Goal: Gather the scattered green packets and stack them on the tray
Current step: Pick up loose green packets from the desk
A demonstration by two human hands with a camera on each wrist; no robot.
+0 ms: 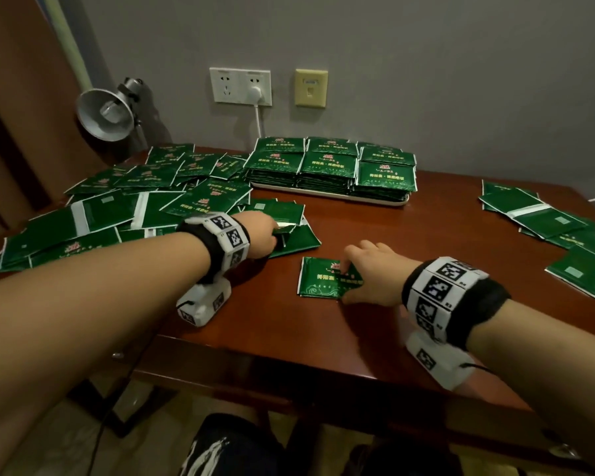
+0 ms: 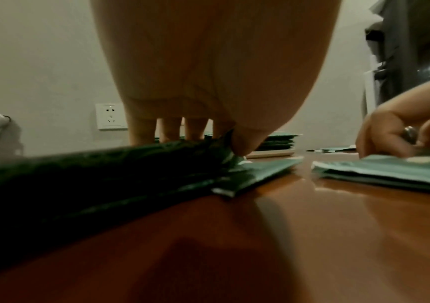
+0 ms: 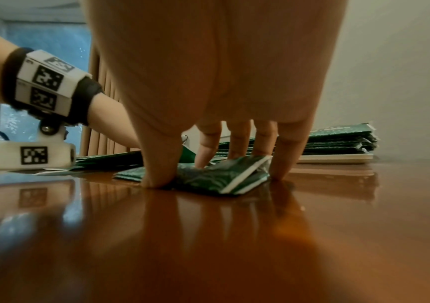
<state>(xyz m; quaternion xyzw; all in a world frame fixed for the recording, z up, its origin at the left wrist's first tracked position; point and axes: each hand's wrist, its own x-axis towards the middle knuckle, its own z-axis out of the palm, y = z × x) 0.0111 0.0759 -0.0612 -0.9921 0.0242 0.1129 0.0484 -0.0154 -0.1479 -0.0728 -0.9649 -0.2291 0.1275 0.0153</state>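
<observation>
Scattered green packets (image 1: 93,214) cover the table's left edge; the left hand (image 1: 260,235) pinches one there. Bare wooden table (image 1: 426,242) separates it from the right hand (image 1: 375,274), fingers grasping a small packet stack (image 1: 318,278). Tray (image 1: 330,195) stands by the grey wall (image 1: 426,80).

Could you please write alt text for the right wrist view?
The right hand pinches a green packet on a glossy wooden table. Behind it, stacked packets sit on a tray; the left wrist is at left.

left hand (image 1: 260,235) pinching, right hand (image 1: 371,274) fingertips pressed down
</observation>
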